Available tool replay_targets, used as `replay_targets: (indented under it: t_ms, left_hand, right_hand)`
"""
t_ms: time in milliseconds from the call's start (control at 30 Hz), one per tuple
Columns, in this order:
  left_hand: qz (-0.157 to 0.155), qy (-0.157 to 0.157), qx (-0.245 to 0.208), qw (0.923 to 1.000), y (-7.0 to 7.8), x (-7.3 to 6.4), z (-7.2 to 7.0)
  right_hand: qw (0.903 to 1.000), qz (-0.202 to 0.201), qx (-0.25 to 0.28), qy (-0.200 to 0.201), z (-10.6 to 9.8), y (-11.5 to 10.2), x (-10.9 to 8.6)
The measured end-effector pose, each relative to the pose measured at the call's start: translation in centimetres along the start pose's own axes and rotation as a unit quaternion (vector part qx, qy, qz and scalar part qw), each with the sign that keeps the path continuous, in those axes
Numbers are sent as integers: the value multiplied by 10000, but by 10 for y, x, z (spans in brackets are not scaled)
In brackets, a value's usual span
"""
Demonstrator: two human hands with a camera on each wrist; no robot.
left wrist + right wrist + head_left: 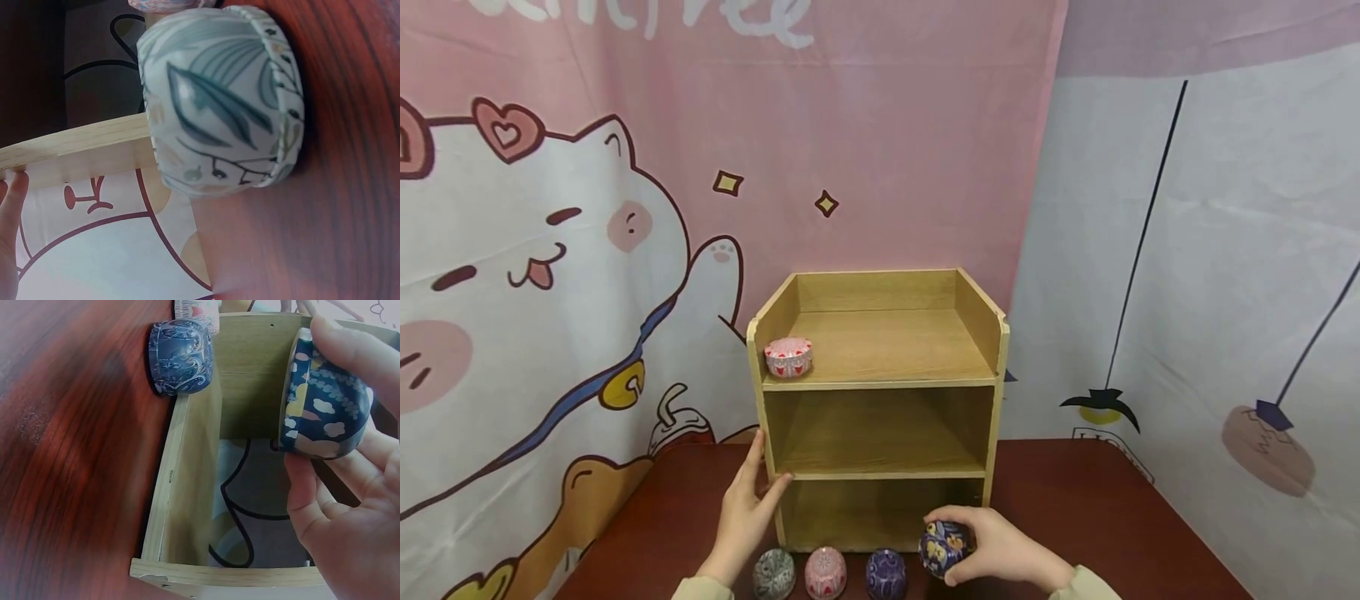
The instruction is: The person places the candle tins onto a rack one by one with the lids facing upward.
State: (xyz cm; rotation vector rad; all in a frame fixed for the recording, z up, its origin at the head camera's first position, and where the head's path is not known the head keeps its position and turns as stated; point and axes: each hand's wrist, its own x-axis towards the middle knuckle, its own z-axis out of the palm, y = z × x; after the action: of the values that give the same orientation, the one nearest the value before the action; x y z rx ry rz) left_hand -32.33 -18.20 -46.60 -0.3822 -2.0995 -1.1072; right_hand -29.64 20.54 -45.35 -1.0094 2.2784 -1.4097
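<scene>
My right hand [1000, 546] grips a dark blue floral round tin [943, 548], tilted, in front of the lowest level of the wooden shelf [880, 384]. In the right wrist view the same tin [328, 403] sits between thumb and fingers. My left hand [744, 508] rests against the shelf's left side, fingers fairly straight along the outside and thumb near the front edge. A grey-green leaf-patterned tin [774, 574], a pink tin [825, 572] and a purple-blue tin [887, 573] stand in a row before the shelf. Another pink-and-red tin [788, 357] sits on the top level, front left.
A dark red wood-grain table [1075, 500] carries the shelf and the row of tins. Behind and to the sides hangs a printed cloth [887, 150] with a cartoon cat. Raised side walls border the shelf's top level.
</scene>
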Motion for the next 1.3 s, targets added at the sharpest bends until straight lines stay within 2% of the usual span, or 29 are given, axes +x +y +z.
replay_targets:
  t_ms: [100, 200, 400, 733, 1300]
  left_hand:
    - [45, 66, -63, 9999, 1, 0, 0]
    - [88, 112, -102, 9998, 1, 0, 0]
    - [120, 76, -105, 9998, 0, 0, 1]
    - [169, 111, -98, 9997, -2, 0, 2]
    - [79, 95, -168, 9998, 1, 0, 1]
  right_hand:
    - [10000, -8, 86, -36, 0, -3, 0]
    - [10000, -24, -46, -22, -1, -5, 1]
    - [9995, -39, -302, 41, -2, -10, 1]
    - [9993, 59, -368, 70, -2, -19, 3]
    - [9983, -93, -443, 378, 3, -23, 7]
